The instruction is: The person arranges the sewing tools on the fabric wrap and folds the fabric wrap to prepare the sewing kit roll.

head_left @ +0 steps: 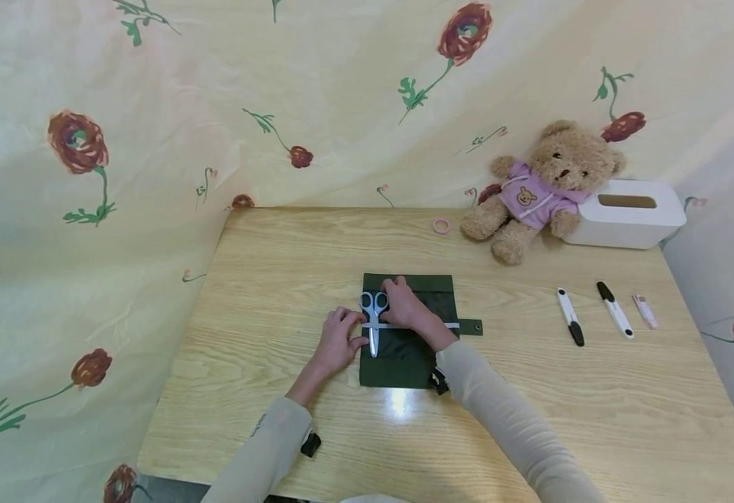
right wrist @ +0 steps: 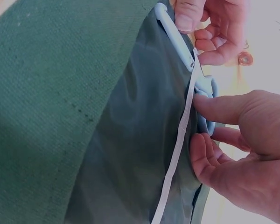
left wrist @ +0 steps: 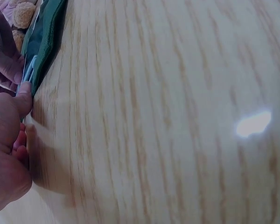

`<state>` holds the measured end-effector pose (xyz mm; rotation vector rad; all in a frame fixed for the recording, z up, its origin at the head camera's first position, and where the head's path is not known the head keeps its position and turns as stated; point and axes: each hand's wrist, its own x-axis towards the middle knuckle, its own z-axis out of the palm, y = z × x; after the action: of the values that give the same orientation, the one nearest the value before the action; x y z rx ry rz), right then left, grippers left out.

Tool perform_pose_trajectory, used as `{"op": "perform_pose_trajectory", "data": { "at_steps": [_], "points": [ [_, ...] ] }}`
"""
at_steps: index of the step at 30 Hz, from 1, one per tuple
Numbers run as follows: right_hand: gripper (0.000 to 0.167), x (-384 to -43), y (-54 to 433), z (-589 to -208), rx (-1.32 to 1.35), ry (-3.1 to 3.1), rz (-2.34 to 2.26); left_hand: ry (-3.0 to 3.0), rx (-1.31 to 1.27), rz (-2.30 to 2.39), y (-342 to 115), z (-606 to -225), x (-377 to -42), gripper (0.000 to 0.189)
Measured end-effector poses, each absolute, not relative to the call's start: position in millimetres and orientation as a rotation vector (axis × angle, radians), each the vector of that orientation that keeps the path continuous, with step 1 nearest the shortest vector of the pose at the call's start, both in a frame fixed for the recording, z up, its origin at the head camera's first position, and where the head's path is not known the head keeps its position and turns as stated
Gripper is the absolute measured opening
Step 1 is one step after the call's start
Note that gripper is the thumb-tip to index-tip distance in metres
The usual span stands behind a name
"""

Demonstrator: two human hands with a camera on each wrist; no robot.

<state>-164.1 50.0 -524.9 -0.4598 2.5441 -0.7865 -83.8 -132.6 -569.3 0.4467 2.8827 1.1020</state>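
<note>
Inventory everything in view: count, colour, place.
table: 1, pale wood, under the items
fabric pouch: 1, dark green, table centre
elastic band: 1, white, across pouch
snap strap: 1, green, pouch right
scissors: 1, pale blue, on pouch
ring: 1, pink, table back
teddy bear: 1, brown, lilac hoodie, back right
tissue box: 1, white, beside teddy bear
marker pens: 2, black/white, table right
small stick: 1, pink/white, right of pens
floral sheeting: count unclear, cream, around table
wrist devices: 2, black, wrists
sleeves: 2, beige, forearms
left hand: 1, pouch's left edge
right hand: 1, at scissors handles
</note>
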Motion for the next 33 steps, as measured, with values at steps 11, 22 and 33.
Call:
{"op": "perform_pose_trajectory", "data": {
  "at_steps": [11, 22, 33],
  "points": [
    [0.038, -161, 75, -521, -0.518, 2.564, -0.823, 2.867, 0.527, 1.212, -122, -575, -86, 0.035],
    [0.022, -166, 230, -502, -0.373, 2.867, -1.241, 2.878, 0.473, 1.347, -133, -559, -73, 0.029],
    [0.047, -142, 371, -493, -0.141, 2.807, -0.742, 2.890, 0.565, 1.311, -112, -559, -79, 0.025]
  ]
}}
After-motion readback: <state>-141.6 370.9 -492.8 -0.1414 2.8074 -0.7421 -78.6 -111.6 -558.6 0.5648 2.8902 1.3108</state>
